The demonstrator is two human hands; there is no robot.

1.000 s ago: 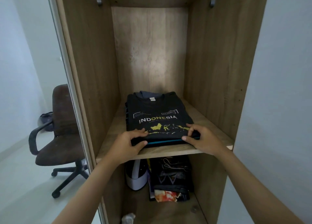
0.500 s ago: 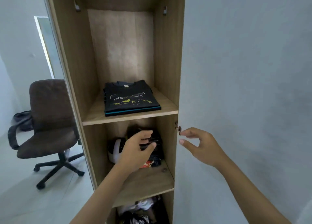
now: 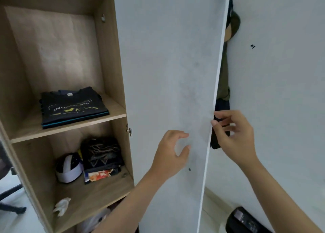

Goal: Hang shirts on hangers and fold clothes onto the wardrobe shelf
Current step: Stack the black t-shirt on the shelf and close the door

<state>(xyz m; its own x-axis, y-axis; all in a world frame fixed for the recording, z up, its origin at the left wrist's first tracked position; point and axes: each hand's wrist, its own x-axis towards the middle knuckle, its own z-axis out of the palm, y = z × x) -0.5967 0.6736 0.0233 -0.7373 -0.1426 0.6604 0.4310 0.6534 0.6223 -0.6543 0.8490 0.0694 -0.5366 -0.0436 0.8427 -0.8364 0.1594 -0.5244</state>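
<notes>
Your folded shirts point(image 3: 73, 108) lie flat in a small stack on the upper shelf point(image 3: 70, 127) of the open wardrobe compartment, well left of both hands. The top shirt is black with a printed front facing up; its collar points toward the back panel and its folded bottom edge faces the shelf's front lip. The stack's long axis runs front to back, turned slightly so the near edge angles toward the right wall. A teal edge shows along the stack's front.

Your right hand point(image 3: 233, 136) is at the free edge of the white wardrobe door point(image 3: 172, 74). Its grip is clamped on that edge: the thumb lies on the near face and the fingers curl round behind it. Dark clothes point(image 3: 223, 95) hang in the gap behind the door, just beyond those fingers.

Your left hand point(image 3: 171, 153) hovers in front of the door's face, fingers loosely curled and apart, holding nothing. Whether it touches the door cannot be told.

On the lower shelf point(image 3: 91, 190) sit a dark-and-white cap point(image 3: 68, 167) and, beside it, a pile of dark folded cloth point(image 3: 102, 155). A crumpled white scrap point(image 3: 62, 205) lies near that shelf's front edge.
</notes>
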